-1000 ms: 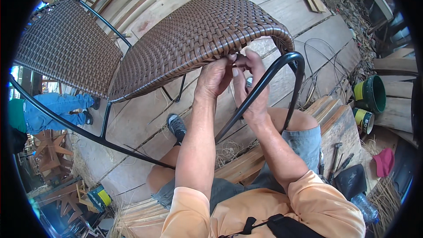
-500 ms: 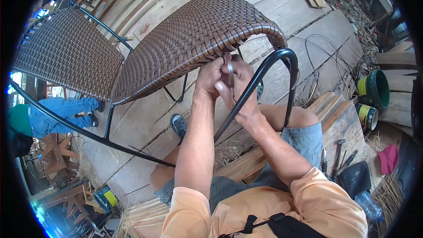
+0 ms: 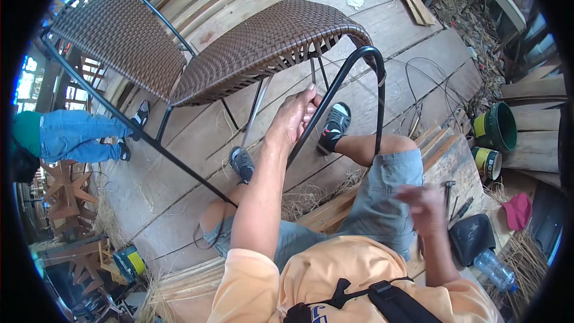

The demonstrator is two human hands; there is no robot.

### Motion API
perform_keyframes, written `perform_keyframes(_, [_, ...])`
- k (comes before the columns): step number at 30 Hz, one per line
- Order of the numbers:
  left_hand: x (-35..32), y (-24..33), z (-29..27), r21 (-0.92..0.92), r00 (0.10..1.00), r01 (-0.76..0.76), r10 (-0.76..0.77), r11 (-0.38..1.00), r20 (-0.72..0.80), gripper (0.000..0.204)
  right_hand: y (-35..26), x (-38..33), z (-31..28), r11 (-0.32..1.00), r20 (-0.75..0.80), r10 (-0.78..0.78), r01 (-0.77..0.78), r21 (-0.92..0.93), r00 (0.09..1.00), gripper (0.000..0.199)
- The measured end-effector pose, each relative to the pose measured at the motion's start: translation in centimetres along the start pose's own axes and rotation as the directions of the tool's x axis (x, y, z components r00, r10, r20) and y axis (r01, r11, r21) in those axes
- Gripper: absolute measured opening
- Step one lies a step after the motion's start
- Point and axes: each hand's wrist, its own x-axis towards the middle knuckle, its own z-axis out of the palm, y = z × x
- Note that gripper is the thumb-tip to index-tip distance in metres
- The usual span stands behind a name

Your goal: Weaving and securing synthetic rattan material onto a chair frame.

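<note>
From my remote end: woven chair tilted above the plank floor, front edge of its seat toward the wearer. Hands apart: left hand closed on what looked like the lower end of a strip hanging below that edge; right hand beside the right thigh, blurred, couldn't tell whether it held anything. I judged seat and backrest faces woven across, the strip end left to secure. Underside hidden from me, left fingers partly hidden too, backrest's far corner hard to read
</note>
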Motion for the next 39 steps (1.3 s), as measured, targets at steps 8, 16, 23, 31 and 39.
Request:
perform_keyframes(8, [1.8, -0.7, -1.2, 0.002, 0.992, 0.062, -0.062, 0.998, 0.108, 0.034, -15.3, -14.4, -28.4, 0.866, -0.927, -0.345, 0.431, -0.254, 0.145, 0.027])
perform_keyframes(16, [2.8, -1.4, -0.8, 0.19, 0.997, 0.072, -0.073, 0.979, 0.0, 0.031, -8.1, -14.8, -30.5, -0.191, -0.289, -0.833, -0.736, -0.65, 0.472, 0.033])
perform_keyframes(23, [-0.2, -2.6, -2.3, 0.303, 0.992, 0.101, -0.072, 0.948, -0.106, 0.022, -2.8, 7.0, 4.4, 0.474, 0.025, -0.417, 0.241, -0.847, 0.909, 0.022])
perform_keyframes(31, [-1.9, -3.1, -1.5, 0.236, 0.988, 0.04, -0.003, 0.971, -0.155, 0.027, 4.9, 24.5, 16.6, 0.991, -0.049, -0.029, 0.035, 0.132, 0.998, 0.032])
perform_keyframes(39, [0.7, -3.0, -5.9, 0.863, 0.842, -0.098, 0.503, 0.496, -0.193, 0.031, 7.5, 26.1, 16.9, 0.964, 0.075, 0.058, -0.076, 0.256, 0.996, 0.031])
